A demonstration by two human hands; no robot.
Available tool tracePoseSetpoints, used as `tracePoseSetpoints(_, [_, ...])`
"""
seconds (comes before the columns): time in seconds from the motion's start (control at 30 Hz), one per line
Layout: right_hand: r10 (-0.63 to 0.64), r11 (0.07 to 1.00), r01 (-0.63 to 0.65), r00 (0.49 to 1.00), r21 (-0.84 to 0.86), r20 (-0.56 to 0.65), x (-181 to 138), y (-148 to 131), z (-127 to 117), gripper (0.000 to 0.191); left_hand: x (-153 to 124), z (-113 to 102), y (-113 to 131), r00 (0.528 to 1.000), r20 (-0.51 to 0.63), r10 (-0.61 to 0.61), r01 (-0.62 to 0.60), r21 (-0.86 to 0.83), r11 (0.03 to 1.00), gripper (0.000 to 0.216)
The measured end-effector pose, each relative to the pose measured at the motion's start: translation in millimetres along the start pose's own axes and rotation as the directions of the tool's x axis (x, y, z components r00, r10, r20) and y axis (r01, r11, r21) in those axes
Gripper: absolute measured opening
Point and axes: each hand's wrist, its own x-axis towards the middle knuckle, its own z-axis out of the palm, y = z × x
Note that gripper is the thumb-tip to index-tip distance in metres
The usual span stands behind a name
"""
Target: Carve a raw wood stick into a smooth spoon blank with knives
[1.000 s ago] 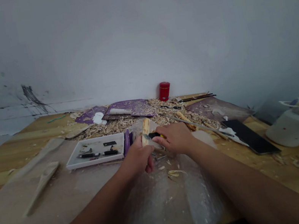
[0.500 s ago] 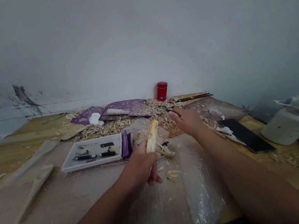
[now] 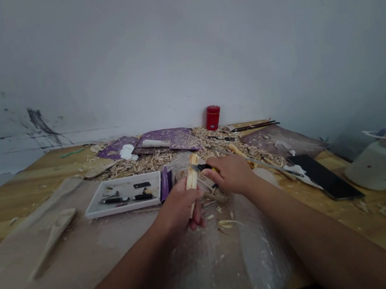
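A pale stick of wood (image 3: 192, 178) stands tilted in my left hand (image 3: 181, 204), whose fingers wrap round its lower part. My right hand (image 3: 233, 173) is closed on a knife (image 3: 203, 166) with a dark front end and some yellow on its handle. The knife's tip meets the upper part of the stick from the right; the blade edge is too small to make out. Under and beyond both hands lie wood shavings (image 3: 225, 223) on a sheet of clear plastic wrap (image 3: 264, 251).
A white tray (image 3: 95, 211) with black-handled tools lies left of my hands, beside a purple case (image 3: 165, 184). A wooden spoon (image 3: 54, 236) rests farther left. Behind stand a red canister (image 3: 212, 117) and heaped shavings. On the right are a black flat slab (image 3: 327, 175) and a white pot (image 3: 376, 169).
My right hand has come back from the shavings pile with the knife, and its tip now meets the stick. My left hand still holds the stick. The view has shifted slightly.
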Motion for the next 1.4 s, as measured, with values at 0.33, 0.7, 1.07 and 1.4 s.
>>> tracePoseSetpoints(0.33, [0.089, 0.996, -0.090, 0.996, -0.023, -0.011, 7, 16, 9, 0.058, -6, 6, -3, 0.997, 0.072, 0.010, 0.001, -0.149, 0.989, 0.012])
tracePoseSetpoints(0.7, [0.194, 0.981, -0.195, 0.980, -0.026, -0.037, 5, 25, 0, 0.059, 4, -1, -6, 0.999, -0.033, 0.041, -0.040, 0.047, 0.998, 0.012])
tracePoseSetpoints(1.07, [-0.040, 0.999, 0.041, 0.994, -0.006, 0.102, -1, 0, 1, 0.057, 17, -12, -10, 0.996, -0.062, 0.068, -0.048, 0.282, 0.958, 0.021])
tracePoseSetpoints(1.4, [0.191, 0.980, -0.184, 0.978, -0.082, 0.085, 7, 22, 7, 0.060, 3, 4, -7, 0.999, -0.034, 0.027, -0.012, 0.380, 0.925, 0.014])
